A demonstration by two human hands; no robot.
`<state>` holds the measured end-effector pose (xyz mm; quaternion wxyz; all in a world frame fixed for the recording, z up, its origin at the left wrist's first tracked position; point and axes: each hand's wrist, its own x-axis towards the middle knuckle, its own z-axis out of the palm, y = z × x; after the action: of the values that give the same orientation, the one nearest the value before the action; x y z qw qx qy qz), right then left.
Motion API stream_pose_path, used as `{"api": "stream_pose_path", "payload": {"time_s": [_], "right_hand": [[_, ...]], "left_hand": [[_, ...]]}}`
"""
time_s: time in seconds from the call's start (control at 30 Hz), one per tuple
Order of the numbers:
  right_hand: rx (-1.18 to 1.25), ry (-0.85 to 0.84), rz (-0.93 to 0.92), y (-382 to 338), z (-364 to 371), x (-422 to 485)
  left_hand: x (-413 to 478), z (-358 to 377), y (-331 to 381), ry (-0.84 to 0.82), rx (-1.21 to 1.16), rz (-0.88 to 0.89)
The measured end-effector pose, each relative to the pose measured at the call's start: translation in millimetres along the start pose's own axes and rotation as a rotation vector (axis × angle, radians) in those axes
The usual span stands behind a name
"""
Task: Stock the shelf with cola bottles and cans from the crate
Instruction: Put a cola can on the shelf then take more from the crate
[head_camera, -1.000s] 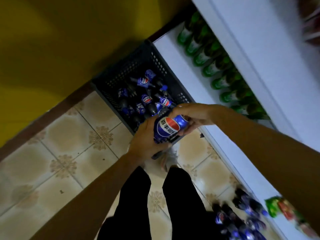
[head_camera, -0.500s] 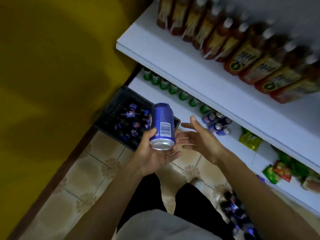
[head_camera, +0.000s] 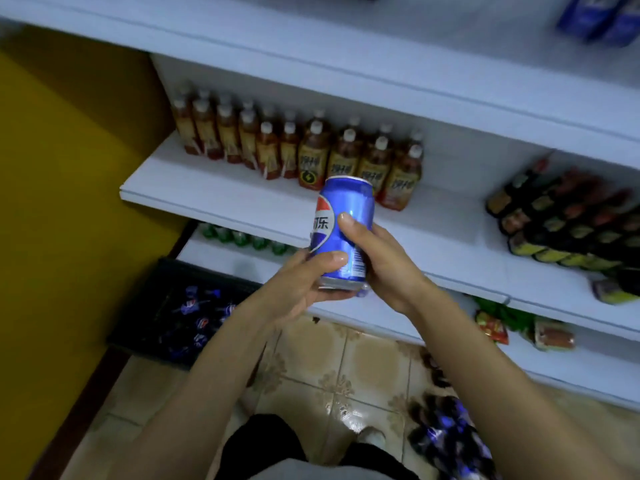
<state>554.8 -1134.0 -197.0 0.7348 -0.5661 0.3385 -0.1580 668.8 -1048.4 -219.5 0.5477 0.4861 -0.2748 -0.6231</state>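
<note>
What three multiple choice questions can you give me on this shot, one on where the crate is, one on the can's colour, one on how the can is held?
1. Where is the crate?
A. On the floor by the yellow wall
B. On the top shelf
C. In the person's arms

2. What colour is the can?
A. Green
B. Blue
C. Orange

3. How is the can held?
A. By the left hand alone
B. It stands on a shelf, untouched
C. By both hands, upright

Answers: 1 A, it sits low at the left beside the wall. 2 B, its body is blue with a red, white and blue logo. 3 C, the left hand cups its base and the right hand wraps its side.
</note>
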Motion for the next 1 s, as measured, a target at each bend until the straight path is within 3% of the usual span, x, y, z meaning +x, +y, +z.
{"api": "stream_pose_path", "payload": {"time_s": [0.1, 0.27, 0.57, 0.7, 0.87, 1.0], "right_hand": [[0.023, 0.096, -0.148, -30.3, -44.1, -32.8], [-0.015, 0.321, -0.423, -73.0, -102.9, -91.3], [-0.099, 0.579, -0.649, -135.4, -138.1, -111.7], [-0.119, 0.738, -0.71, -170.4, -170.4, -88.0], [-0.252, 0.907, -0.755, -199.6, -224.3, -49.3], [-0.426, 0.936, -0.68, -216.3, -264.3, -24.5]], "left_hand": [[12.4, 68.3, 20.9, 0.054, 0.223, 0.191], [37.3, 151.9, 56.3, 0.276, 0.53, 0.525], [87.4, 229.0, 111.2, 0.583, 1.212, 0.936], [129.4, 248.4, 137.9, 0.517, 1.259, 1.043], [201.7, 263.9, 144.2, 0.183, 1.158, 1.049], [260.1, 270.3, 148.0, 0.032, 1.165, 0.988]]}}
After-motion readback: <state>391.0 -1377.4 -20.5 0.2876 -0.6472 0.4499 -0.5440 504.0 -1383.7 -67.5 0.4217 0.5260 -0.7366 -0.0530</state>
